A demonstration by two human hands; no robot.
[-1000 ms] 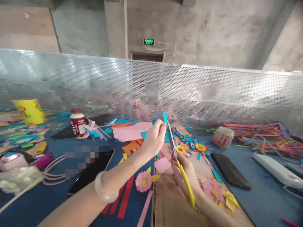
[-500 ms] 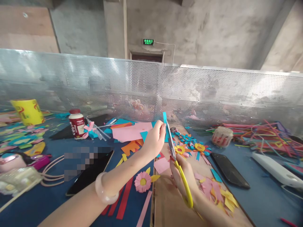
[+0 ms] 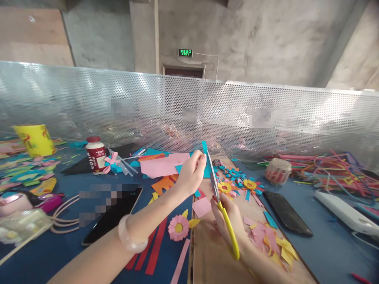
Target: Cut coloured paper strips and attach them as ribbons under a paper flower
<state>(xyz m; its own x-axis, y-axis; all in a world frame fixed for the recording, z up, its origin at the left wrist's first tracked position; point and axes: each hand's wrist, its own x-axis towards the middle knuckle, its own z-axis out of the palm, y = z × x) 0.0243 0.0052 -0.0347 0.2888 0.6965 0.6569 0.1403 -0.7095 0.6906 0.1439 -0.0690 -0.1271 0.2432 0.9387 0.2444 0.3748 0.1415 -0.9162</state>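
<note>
Pinched in my left hand point(image 3: 194, 171) is a narrow strip of blue paper point(image 3: 204, 146), its end sticking up past the fingertips. My right hand point(image 3: 226, 217) grips yellow-handled scissors point(image 3: 229, 228), their blades pointing up and away along the strip's right side. Whether the blades are fully closed I cannot make out. Below my left forearm lies a pink paper flower point(image 3: 178, 227) with a yellow centre and yellow leaves. Beyond the scissors are blue paper flowers point(image 3: 233, 173) and a yellow-and-blue one point(image 3: 249, 184).
Pink and yellow scraps point(image 3: 271, 242) lie right of my right hand, near a black phone point(image 3: 287, 213). Leftward are a tablet point(image 3: 115, 217), a coffee bottle point(image 3: 96, 156) and a yellow cup point(image 3: 34, 140). A perforated metal screen point(image 3: 133, 106) stands behind. Red strips point(image 3: 156, 248) lie in front.
Both hands have shifted slightly left, carrying the blue strip and the scissors with them. The other things on the table stay where they were.
</note>
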